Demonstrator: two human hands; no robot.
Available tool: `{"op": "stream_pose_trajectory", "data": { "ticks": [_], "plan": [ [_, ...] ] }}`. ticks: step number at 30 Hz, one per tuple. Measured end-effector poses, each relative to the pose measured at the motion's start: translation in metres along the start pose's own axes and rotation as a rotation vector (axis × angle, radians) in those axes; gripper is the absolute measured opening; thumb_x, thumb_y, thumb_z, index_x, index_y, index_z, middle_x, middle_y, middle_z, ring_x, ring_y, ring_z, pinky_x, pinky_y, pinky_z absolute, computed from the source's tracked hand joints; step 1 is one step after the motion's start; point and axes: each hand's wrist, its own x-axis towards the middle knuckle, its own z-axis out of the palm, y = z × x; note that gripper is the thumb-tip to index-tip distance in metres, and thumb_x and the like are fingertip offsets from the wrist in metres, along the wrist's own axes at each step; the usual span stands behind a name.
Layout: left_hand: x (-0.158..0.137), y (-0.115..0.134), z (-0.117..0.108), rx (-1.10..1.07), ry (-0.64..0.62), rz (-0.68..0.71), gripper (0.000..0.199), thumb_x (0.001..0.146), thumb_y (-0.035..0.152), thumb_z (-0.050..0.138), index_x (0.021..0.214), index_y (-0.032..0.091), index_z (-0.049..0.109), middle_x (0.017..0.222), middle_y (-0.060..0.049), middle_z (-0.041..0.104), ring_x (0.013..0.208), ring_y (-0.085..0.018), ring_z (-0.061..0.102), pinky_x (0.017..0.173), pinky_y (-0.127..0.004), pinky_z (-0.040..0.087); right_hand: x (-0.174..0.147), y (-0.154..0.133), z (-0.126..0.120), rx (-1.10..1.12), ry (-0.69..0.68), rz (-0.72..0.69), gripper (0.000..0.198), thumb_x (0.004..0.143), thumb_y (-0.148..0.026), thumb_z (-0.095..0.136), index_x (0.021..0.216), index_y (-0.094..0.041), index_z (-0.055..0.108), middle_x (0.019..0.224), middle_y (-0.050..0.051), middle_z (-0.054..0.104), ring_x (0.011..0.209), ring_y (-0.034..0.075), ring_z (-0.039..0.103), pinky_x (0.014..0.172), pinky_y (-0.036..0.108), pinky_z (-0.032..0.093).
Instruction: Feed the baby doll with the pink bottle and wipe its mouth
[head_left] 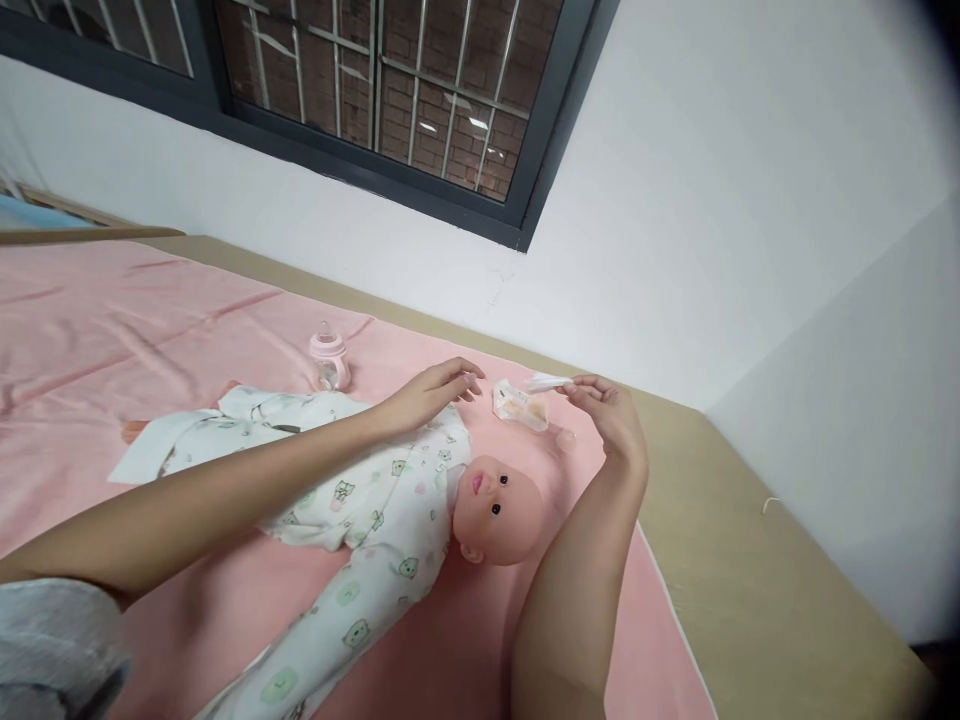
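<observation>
A baby doll (497, 510) in white pyjamas with a green animal print (409, 465) lies face up on a pink blanket (450, 640). Over the doll's far shoulder, my left hand (439, 390) is held with its fingers stretched and nothing visible in them. My right hand (609, 412), beyond the doll's head, pinches a thin white strip (547, 382); whether it is folded tissue or something else I cannot tell. Just below that strip lies an opened clear and white packet (519, 405) with something beige in it. A small clear piece (566, 438) sits beside the packet.
A pink-topped baby bottle (328, 355) with a handle stands upright near the doll's far side. The tan board (720, 520) shows past the blanket's right edge. Behind are a white wall (675, 200) and a dark-framed window (375, 150) with bars.
</observation>
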Motion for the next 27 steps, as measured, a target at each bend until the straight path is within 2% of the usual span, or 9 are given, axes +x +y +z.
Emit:
{"op": "stream_pose_trajectory", "data": {
  "ticks": [4, 8, 13, 17, 20, 22, 24, 27],
  "plan": [
    [-0.017, 0.016, -0.002, -0.141, 0.117, -0.019, 0.032, 0.090, 0.043, 0.056, 0.108, 0.017, 0.058, 0.113, -0.009, 0.062, 0.105, -0.024, 0.061, 0.092, -0.038, 0.047, -0.025, -0.038, 0.007, -0.064, -0.155, -0.143, 0.029, 0.078, -0.050, 0.069, 0.085, -0.022, 0.070, 0.086, 0.003, 0.073, 0.088, 0.018, 0.066, 0.088, 0.032, 0.050],
    [-0.031, 0.026, -0.007, -0.139, 0.085, -0.025, 0.031, 0.091, 0.042, 0.057, 0.113, 0.021, 0.057, 0.126, -0.007, 0.058, 0.114, -0.025, 0.057, 0.094, -0.037, 0.047, -0.050, -0.069, 0.022, -0.164, -0.239, -0.298, 0.045, 0.089, -0.060, 0.048, 0.082, -0.022, 0.071, 0.085, 0.004, 0.070, 0.086, 0.017, 0.064, 0.084, 0.031, 0.051],
    [-0.036, 0.026, -0.021, -0.038, -0.069, 0.095, 0.042, 0.090, 0.043, 0.063, 0.127, 0.026, 0.053, 0.139, -0.006, 0.050, 0.127, -0.024, 0.048, 0.102, -0.037, 0.043, -0.069, -0.097, 0.056, -0.371, -0.368, -0.325, 0.041, 0.090, -0.053, 0.052, 0.068, -0.021, 0.064, 0.067, 0.000, 0.063, 0.066, 0.013, 0.058, 0.064, 0.026, 0.046],
    [-0.036, 0.031, -0.037, 0.098, -0.316, 0.150, 0.056, 0.084, 0.041, 0.070, 0.136, 0.032, 0.051, 0.144, -0.002, 0.048, 0.135, -0.025, 0.041, 0.111, -0.040, 0.034, -0.080, -0.111, 0.084, -0.453, -0.529, -0.308, 0.034, 0.090, -0.045, 0.055, 0.067, -0.021, 0.062, 0.062, -0.003, 0.061, 0.059, 0.010, 0.055, 0.058, 0.025, 0.043],
    [-0.036, 0.034, -0.049, 0.159, -0.431, 0.162, 0.052, 0.078, 0.038, 0.076, 0.128, 0.035, 0.060, 0.147, 0.001, 0.045, 0.138, -0.027, 0.037, 0.113, -0.039, 0.031, -0.088, -0.117, 0.097, -0.526, -0.569, -0.358, 0.028, 0.089, -0.040, 0.058, 0.067, -0.022, 0.060, 0.061, -0.004, 0.060, 0.057, 0.009, 0.054, 0.055, 0.024, 0.040],
    [-0.036, 0.034, -0.054, 0.123, -0.501, 0.176, 0.042, 0.076, 0.035, 0.078, 0.117, 0.033, 0.068, 0.140, 0.001, 0.053, 0.131, -0.027, 0.045, 0.110, -0.037, 0.034, -0.092, -0.118, 0.101, -0.562, -0.563, -0.418, 0.026, 0.088, -0.036, 0.059, 0.066, -0.022, 0.058, 0.061, -0.003, 0.059, 0.057, 0.009, 0.053, 0.056, 0.024, 0.040],
    [-0.036, 0.033, -0.056, 0.055, -0.585, 0.170, 0.032, 0.077, 0.032, 0.077, 0.109, 0.030, 0.071, 0.122, 0.000, 0.065, 0.117, -0.025, 0.057, 0.101, -0.034, 0.042, -0.095, -0.118, 0.102, -0.575, -0.560, -0.471, 0.023, 0.087, -0.033, 0.060, 0.067, -0.022, 0.057, 0.063, -0.003, 0.061, 0.059, 0.010, 0.053, 0.057, 0.025, 0.041],
    [-0.037, 0.033, -0.056, 0.024, -0.619, 0.163, 0.027, 0.077, 0.033, 0.076, 0.103, 0.025, 0.073, 0.098, -0.001, 0.070, 0.095, -0.021, 0.063, 0.085, -0.030, 0.048, -0.096, -0.117, 0.102, -0.577, -0.567, -0.501, 0.019, 0.085, -0.030, 0.062, 0.070, -0.022, 0.056, 0.068, -0.002, 0.063, 0.061, 0.011, 0.056, 0.058, 0.025, 0.042]
  ]
}}
